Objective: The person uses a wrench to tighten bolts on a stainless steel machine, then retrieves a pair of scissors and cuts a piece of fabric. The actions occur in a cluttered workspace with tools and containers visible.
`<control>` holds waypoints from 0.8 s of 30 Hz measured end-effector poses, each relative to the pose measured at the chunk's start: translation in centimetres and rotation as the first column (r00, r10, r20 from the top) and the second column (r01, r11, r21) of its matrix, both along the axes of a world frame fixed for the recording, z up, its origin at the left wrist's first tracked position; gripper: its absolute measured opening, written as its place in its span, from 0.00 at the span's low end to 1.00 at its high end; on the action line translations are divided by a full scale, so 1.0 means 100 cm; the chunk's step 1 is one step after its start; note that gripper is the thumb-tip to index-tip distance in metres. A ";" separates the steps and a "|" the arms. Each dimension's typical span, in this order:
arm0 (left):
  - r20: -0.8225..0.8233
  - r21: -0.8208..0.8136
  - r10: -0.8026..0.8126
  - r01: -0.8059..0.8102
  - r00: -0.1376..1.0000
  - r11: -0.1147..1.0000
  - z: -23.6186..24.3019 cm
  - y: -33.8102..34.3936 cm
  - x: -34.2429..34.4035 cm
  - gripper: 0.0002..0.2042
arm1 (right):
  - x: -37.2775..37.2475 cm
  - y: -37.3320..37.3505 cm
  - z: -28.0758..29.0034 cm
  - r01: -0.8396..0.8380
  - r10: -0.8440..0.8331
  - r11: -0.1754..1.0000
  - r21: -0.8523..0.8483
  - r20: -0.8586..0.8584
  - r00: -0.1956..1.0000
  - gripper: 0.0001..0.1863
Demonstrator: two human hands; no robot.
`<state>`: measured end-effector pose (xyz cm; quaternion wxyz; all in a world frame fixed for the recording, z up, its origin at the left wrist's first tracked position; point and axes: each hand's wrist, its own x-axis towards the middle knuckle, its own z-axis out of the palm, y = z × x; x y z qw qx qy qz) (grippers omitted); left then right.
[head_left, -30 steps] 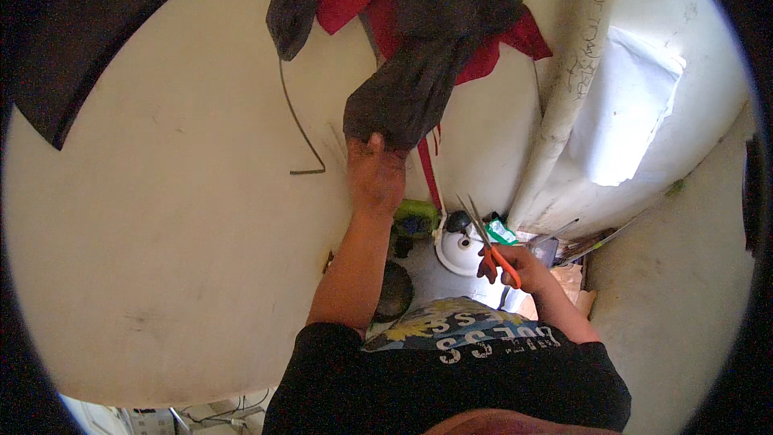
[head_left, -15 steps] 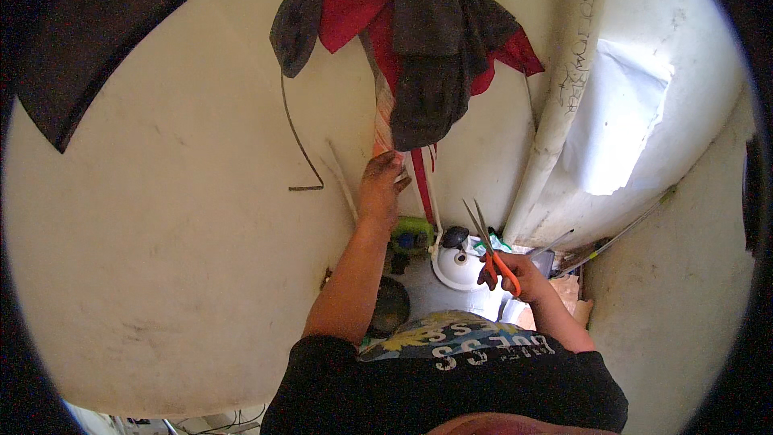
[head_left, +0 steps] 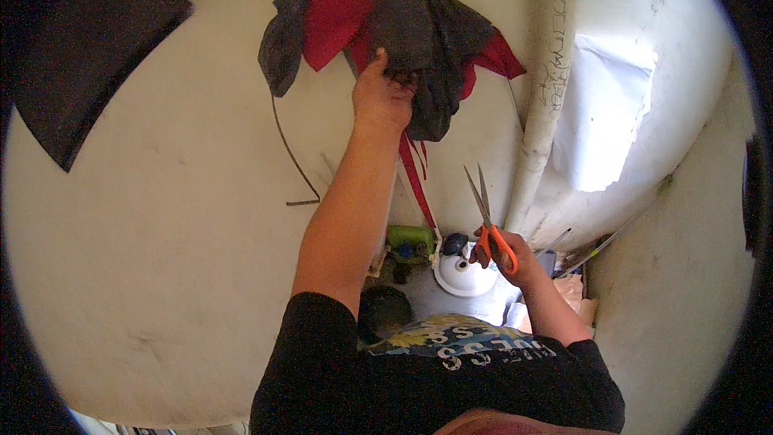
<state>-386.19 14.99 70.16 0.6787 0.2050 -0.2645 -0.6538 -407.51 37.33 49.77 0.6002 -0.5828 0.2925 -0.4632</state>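
Observation:
Against the wall hangs a bundle of dark grey cloth (head_left: 403,16) with red cloth (head_left: 336,20) among its folds. My left hand (head_left: 385,95) is raised to its lower part, thumb pointing up and fingers curled at the grey cloth; the fingertips are partly hidden in shadow. Below that hand dangles a narrow red ribbon (head_left: 415,177). My right hand (head_left: 515,258), lower and to the right, holds scissors (head_left: 493,229) by their orange handles. Their blades point upward, slightly apart, away from the cloth.
Below the cloth are a white round lamp-like thing (head_left: 465,276), a green case (head_left: 409,243) and a dark round bowl (head_left: 384,310). A pipe (head_left: 541,129) runs down the wall beside a white paper sheet (head_left: 608,113). A bent wire (head_left: 294,157) hangs left.
My left hand has moved up from the pale striped strip below the bundle to the grey cloth. My right hand has risen slightly with the scissors.

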 end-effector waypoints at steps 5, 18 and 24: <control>-0.086 -0.161 0.024 -0.038 0.996 0.986 0.006 0.022 0.001 0.19 | 0.002 -0.021 0.007 0.020 -0.020 0.999 -0.048 0.011 1.000 0.54; 0.306 -0.332 0.248 -0.142 0.919 0.933 0.035 0.067 0.022 0.15 | 0.083 -0.106 0.073 -0.136 0.154 0.983 -0.121 0.149 0.977 0.53; 0.535 -0.288 0.375 -0.254 0.757 0.923 0.031 0.063 0.031 0.19 | 0.105 -0.137 0.082 -0.163 0.233 0.959 -0.234 0.313 0.921 0.51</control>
